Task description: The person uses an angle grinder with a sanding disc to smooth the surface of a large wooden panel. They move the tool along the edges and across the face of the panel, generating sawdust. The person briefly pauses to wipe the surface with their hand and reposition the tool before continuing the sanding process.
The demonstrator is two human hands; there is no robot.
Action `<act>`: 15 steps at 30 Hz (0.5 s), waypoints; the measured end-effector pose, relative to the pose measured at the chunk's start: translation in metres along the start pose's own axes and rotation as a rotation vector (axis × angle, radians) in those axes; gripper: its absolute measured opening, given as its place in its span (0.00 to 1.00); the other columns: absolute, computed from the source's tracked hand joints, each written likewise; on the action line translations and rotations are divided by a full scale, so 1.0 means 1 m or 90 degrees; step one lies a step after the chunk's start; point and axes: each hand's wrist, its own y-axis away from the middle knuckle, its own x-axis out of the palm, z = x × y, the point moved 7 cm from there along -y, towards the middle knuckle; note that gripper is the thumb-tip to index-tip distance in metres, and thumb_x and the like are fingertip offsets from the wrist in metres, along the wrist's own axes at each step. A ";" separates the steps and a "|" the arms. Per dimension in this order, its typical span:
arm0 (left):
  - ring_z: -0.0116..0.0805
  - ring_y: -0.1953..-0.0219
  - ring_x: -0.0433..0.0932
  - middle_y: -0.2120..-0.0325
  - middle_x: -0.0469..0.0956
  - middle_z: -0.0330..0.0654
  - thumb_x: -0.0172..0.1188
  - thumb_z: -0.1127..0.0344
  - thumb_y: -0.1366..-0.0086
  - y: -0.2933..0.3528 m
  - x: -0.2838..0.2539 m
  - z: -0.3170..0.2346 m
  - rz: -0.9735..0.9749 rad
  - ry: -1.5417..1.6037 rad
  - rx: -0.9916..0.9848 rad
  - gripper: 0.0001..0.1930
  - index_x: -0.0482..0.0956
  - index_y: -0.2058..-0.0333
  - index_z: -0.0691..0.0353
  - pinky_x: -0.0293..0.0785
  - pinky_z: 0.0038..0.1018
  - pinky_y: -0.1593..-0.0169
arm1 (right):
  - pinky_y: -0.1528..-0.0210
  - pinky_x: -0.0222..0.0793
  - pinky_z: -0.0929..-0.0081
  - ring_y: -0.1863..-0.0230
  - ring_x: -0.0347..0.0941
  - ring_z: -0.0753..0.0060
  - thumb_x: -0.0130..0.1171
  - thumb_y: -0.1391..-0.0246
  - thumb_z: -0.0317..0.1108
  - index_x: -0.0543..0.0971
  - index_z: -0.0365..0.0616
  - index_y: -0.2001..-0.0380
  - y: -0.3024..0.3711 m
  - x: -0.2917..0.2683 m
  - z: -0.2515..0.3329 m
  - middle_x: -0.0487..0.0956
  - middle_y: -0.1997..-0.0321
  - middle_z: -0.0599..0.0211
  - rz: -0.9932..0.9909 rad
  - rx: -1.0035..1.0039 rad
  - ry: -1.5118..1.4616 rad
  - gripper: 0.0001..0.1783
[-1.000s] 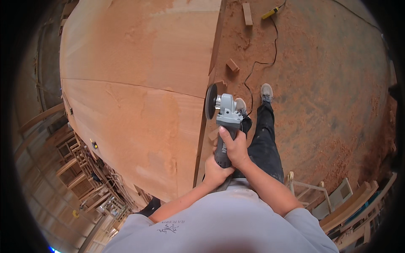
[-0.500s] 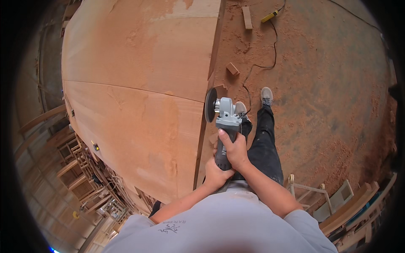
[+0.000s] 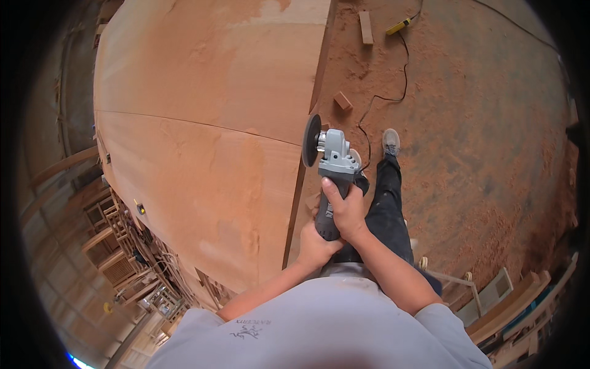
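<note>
An angle grinder (image 3: 336, 161) with a grey metal head, dark body and round dark disc (image 3: 311, 141) is held in front of me. My right hand (image 3: 348, 206) wraps round the body just behind the head, thumb along the top. Lower down, my left hand (image 3: 316, 247) is closed round the rear end, its fingers partly hidden. The disc stands on edge by the side of a large wooden panel (image 3: 203, 178); whether it touches the edge I cannot tell. Orange-brown dust and a long dark seam mark the panel.
A black cord (image 3: 406, 74) runs over the dusty floor to a yellow power strip (image 3: 399, 26). Wood blocks (image 3: 343, 101) lie beside the panel. Planks (image 3: 513, 307) are stacked at lower right. A tape measure (image 3: 141, 209) rests near the panel's left edge; wooden furniture pieces stand beyond.
Both hands and the grinder have shifted slightly up in the view, still beside the panel edge. The panel and floor have moved a little to the right in the picture. The grip is unchanged.
</note>
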 end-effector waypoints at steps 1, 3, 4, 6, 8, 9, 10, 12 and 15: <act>0.33 0.73 0.83 0.74 0.82 0.41 0.72 0.76 0.48 -0.001 0.000 -0.001 0.000 0.002 -0.003 0.16 0.79 0.60 0.69 0.78 0.32 0.70 | 0.73 0.78 0.70 0.77 0.82 0.71 0.69 0.34 0.49 0.80 0.34 0.64 -0.001 -0.001 0.004 0.82 0.76 0.63 -0.002 0.003 0.003 0.24; 0.33 0.74 0.83 0.73 0.82 0.41 0.72 0.77 0.47 0.010 0.003 0.000 -0.003 0.040 -0.010 0.15 0.79 0.60 0.69 0.78 0.32 0.70 | 0.73 0.78 0.70 0.77 0.82 0.71 0.70 0.35 0.48 0.79 0.34 0.63 0.006 -0.002 -0.007 0.82 0.76 0.63 -0.011 0.019 0.003 0.23; 0.33 0.73 0.83 0.73 0.82 0.41 0.71 0.77 0.48 0.014 0.003 0.000 0.011 0.025 -0.031 0.14 0.80 0.61 0.69 0.78 0.32 0.69 | 0.74 0.78 0.70 0.77 0.81 0.72 0.70 0.35 0.47 0.80 0.35 0.64 0.010 -0.002 -0.012 0.82 0.76 0.64 -0.004 0.039 -0.011 0.23; 0.33 0.73 0.83 0.73 0.82 0.41 0.71 0.76 0.48 0.011 0.002 0.001 0.009 0.036 -0.020 0.14 0.80 0.61 0.69 0.78 0.32 0.69 | 0.74 0.78 0.70 0.77 0.82 0.72 0.70 0.34 0.48 0.80 0.35 0.64 0.007 -0.001 -0.011 0.82 0.76 0.64 -0.003 0.024 0.008 0.22; 0.33 0.73 0.83 0.73 0.82 0.42 0.71 0.76 0.49 0.009 0.000 0.001 0.013 0.031 -0.027 0.15 0.80 0.61 0.69 0.78 0.31 0.68 | 0.74 0.78 0.70 0.77 0.81 0.72 0.69 0.34 0.48 0.80 0.36 0.65 0.005 0.002 -0.002 0.82 0.77 0.65 -0.009 0.008 0.008 0.22; 0.33 0.72 0.83 0.73 0.82 0.42 0.71 0.77 0.49 0.004 0.001 -0.007 0.018 0.023 -0.034 0.15 0.80 0.61 0.69 0.78 0.31 0.68 | 0.74 0.78 0.70 0.77 0.82 0.72 0.69 0.34 0.48 0.80 0.36 0.64 -0.001 0.001 -0.001 0.81 0.77 0.65 0.000 -0.012 0.008 0.22; 0.33 0.72 0.83 0.72 0.82 0.42 0.71 0.77 0.49 0.002 0.002 -0.012 0.024 0.014 -0.042 0.15 0.80 0.61 0.69 0.78 0.31 0.68 | 0.74 0.78 0.70 0.77 0.82 0.72 0.68 0.34 0.49 0.80 0.36 0.64 0.000 0.001 -0.001 0.81 0.78 0.65 0.005 -0.005 0.002 0.23; 0.33 0.73 0.83 0.73 0.82 0.41 0.71 0.77 0.49 0.010 0.003 -0.006 0.005 0.034 -0.031 0.14 0.80 0.63 0.69 0.78 0.31 0.69 | 0.73 0.78 0.70 0.77 0.81 0.70 0.68 0.34 0.49 0.78 0.36 0.61 0.004 0.000 -0.005 0.81 0.75 0.64 0.008 0.011 0.012 0.23; 0.33 0.74 0.83 0.74 0.82 0.41 0.72 0.76 0.49 0.015 0.005 -0.008 0.009 0.053 -0.064 0.13 0.80 0.64 0.69 0.78 0.31 0.69 | 0.73 0.79 0.70 0.77 0.81 0.69 0.68 0.34 0.50 0.77 0.36 0.59 0.007 -0.002 -0.014 0.81 0.72 0.62 0.014 0.021 0.028 0.24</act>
